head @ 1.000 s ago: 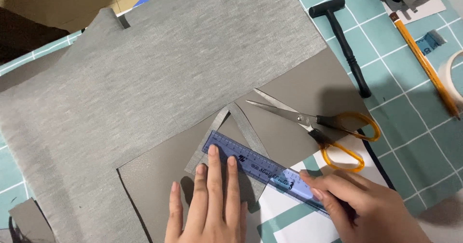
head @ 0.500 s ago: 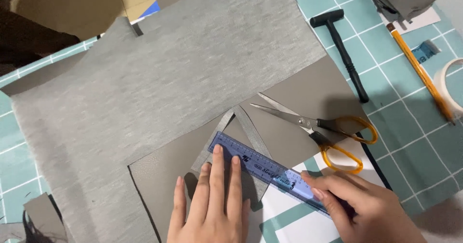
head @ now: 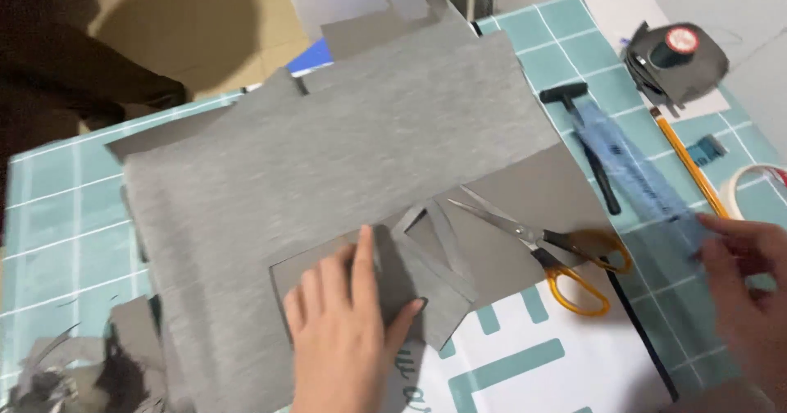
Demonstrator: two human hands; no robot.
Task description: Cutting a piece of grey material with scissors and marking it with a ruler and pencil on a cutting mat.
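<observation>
I see scissors (head: 548, 242) (orange handles) on the grey sheet (head: 328, 167) between my hands. Left hand (head: 344, 331) presses flat, fingers spread, on card (head: 426, 286); right hand (head: 742, 286) pinches the blue ruler (head: 635, 171).

Home craft table: cutting mat (head: 74, 216), scissors (head: 541, 245)

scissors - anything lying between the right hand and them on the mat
Nothing visible does. The right hand holds the blue ruler off to the right, and the scissors lie open to its left, handles toward it, with only bare cutting mat between. The black-handled tool lies further back.
</observation>
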